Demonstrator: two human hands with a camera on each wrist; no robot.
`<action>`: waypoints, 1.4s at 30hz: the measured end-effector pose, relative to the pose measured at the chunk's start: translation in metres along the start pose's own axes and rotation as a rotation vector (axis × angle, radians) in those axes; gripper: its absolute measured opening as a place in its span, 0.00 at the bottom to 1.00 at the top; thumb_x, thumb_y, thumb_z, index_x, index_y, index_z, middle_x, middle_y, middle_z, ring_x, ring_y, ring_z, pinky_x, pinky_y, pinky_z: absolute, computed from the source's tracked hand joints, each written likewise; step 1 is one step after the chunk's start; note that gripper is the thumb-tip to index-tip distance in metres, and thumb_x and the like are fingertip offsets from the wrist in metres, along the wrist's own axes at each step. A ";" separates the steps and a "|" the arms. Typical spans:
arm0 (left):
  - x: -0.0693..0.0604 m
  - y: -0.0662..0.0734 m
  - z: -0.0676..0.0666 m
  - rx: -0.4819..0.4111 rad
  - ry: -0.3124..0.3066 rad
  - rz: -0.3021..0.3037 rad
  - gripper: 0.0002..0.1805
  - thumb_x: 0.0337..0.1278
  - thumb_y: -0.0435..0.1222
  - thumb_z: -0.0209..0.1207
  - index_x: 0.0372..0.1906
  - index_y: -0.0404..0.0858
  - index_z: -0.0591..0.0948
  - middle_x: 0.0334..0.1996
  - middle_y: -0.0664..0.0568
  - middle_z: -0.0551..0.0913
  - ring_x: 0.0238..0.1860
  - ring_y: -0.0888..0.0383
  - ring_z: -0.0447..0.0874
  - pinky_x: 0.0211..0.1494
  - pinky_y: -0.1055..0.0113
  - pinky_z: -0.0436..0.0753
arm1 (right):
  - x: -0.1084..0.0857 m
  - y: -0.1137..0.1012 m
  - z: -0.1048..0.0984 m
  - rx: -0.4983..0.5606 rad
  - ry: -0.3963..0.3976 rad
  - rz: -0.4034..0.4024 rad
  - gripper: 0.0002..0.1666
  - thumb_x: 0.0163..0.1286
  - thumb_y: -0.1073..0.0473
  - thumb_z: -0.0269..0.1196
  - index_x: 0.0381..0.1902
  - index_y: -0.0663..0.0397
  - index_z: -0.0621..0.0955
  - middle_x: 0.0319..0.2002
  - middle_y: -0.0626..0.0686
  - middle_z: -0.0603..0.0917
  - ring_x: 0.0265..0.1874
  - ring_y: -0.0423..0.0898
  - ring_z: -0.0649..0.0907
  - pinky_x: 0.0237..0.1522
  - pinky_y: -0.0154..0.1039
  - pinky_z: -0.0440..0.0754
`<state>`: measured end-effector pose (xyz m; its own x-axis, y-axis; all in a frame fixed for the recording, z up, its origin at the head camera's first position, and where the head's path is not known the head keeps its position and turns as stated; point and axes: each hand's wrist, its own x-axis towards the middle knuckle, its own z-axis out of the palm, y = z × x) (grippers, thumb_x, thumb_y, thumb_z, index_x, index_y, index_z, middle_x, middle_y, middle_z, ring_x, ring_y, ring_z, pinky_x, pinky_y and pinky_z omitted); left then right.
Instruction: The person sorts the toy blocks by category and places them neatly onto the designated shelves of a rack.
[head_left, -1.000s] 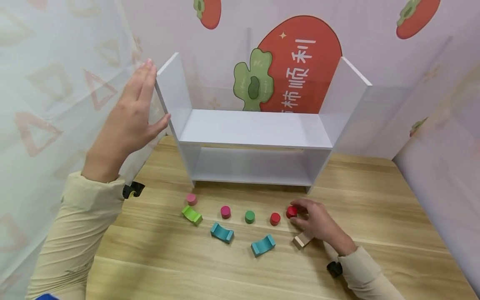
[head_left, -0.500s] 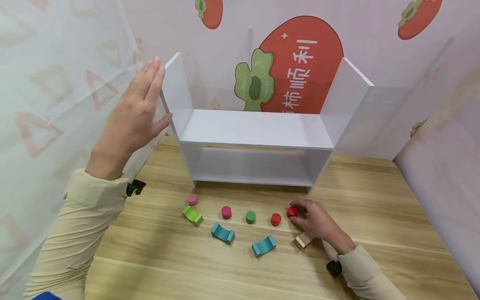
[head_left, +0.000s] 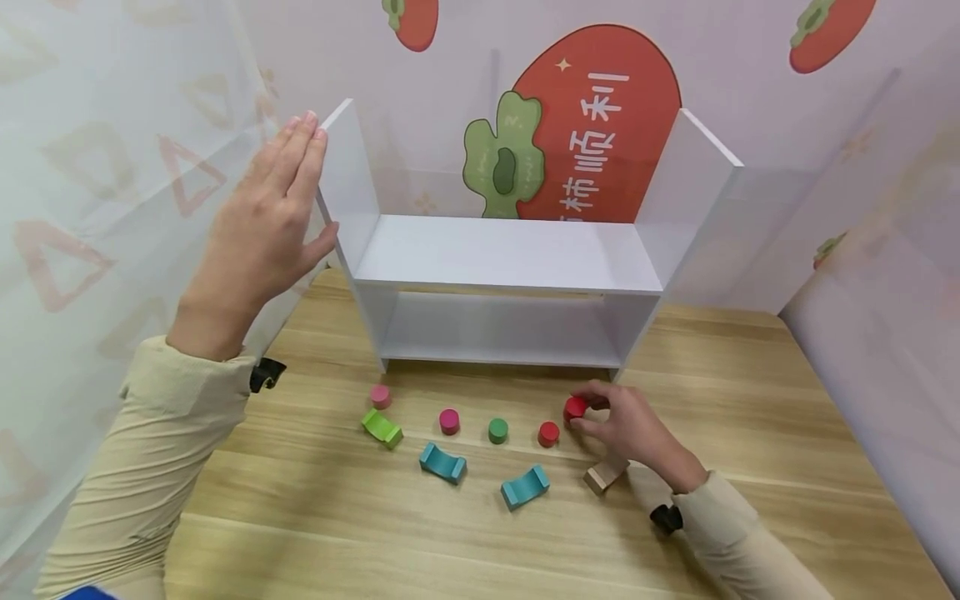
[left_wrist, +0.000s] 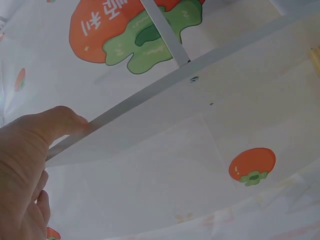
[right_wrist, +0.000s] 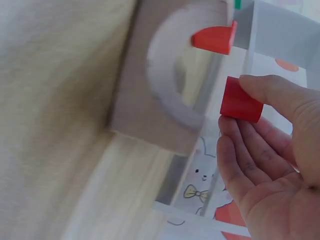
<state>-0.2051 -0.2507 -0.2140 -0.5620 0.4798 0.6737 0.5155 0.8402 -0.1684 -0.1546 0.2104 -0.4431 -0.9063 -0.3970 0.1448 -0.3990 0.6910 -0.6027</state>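
At the front right of the shelf, my right hand (head_left: 633, 429) pinches a red cylinder block (head_left: 573, 407) between thumb and fingertips. The right wrist view shows that red cylinder block (right_wrist: 241, 100) under the thumb, with the fingers below. My left hand (head_left: 258, 221) lies with straight fingers against the left side panel (head_left: 348, 179) of a white shelf (head_left: 510, 254). In the left wrist view, the thumb of the left hand (left_wrist: 25, 165) touches the panel's edge. Just below the right hand is a natural wood arch block (head_left: 603, 475), partly covered by it.
A second red cylinder (head_left: 548, 434), a green cylinder (head_left: 498, 431), a magenta cylinder (head_left: 449, 422) and a pink cylinder (head_left: 380, 397) stand before the shelf. Nearer lie a lime-green arch block (head_left: 382, 428) and two blue arch blocks, one left (head_left: 443, 464), one right (head_left: 525, 487).
The right hand and its red cylinder have shifted slightly left and towards the shelf. The left hand has moved right, its fingers now closer over the panel edge.
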 end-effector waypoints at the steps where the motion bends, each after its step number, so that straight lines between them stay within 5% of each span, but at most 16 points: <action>1: 0.000 0.000 0.000 0.000 -0.001 -0.002 0.52 0.55 0.29 0.71 0.82 0.26 0.56 0.84 0.34 0.57 0.85 0.38 0.54 0.91 0.55 0.53 | 0.001 -0.001 -0.001 0.007 0.004 -0.007 0.18 0.63 0.64 0.76 0.51 0.59 0.87 0.43 0.52 0.92 0.44 0.51 0.91 0.51 0.52 0.93; 12: -0.003 -0.003 -0.002 -0.020 0.004 -0.013 0.52 0.54 0.28 0.71 0.82 0.27 0.57 0.84 0.35 0.57 0.85 0.38 0.55 0.91 0.54 0.53 | 0.020 -0.024 -0.006 0.050 0.014 -0.039 0.18 0.62 0.59 0.78 0.49 0.47 0.88 0.42 0.42 0.91 0.46 0.44 0.90 0.54 0.51 0.92; 19: -0.005 -0.003 -0.004 -0.013 0.000 -0.015 0.51 0.55 0.28 0.71 0.82 0.27 0.57 0.84 0.35 0.57 0.85 0.39 0.55 0.91 0.54 0.53 | 0.038 -0.047 -0.002 0.090 -0.022 -0.085 0.18 0.63 0.59 0.77 0.52 0.50 0.88 0.45 0.45 0.92 0.47 0.46 0.90 0.55 0.52 0.91; 42: 0.000 0.000 -0.003 -0.017 -0.005 -0.008 0.49 0.57 0.28 0.69 0.82 0.27 0.58 0.84 0.36 0.58 0.85 0.40 0.55 0.91 0.52 0.54 | 0.125 -0.124 0.047 0.119 -0.092 -0.107 0.19 0.65 0.56 0.76 0.54 0.50 0.89 0.46 0.47 0.92 0.48 0.47 0.90 0.54 0.43 0.91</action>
<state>-0.2031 -0.2520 -0.2115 -0.5691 0.4745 0.6715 0.5219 0.8395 -0.1509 -0.2119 0.0473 -0.3871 -0.8411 -0.5214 0.1442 -0.4681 0.5679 -0.6770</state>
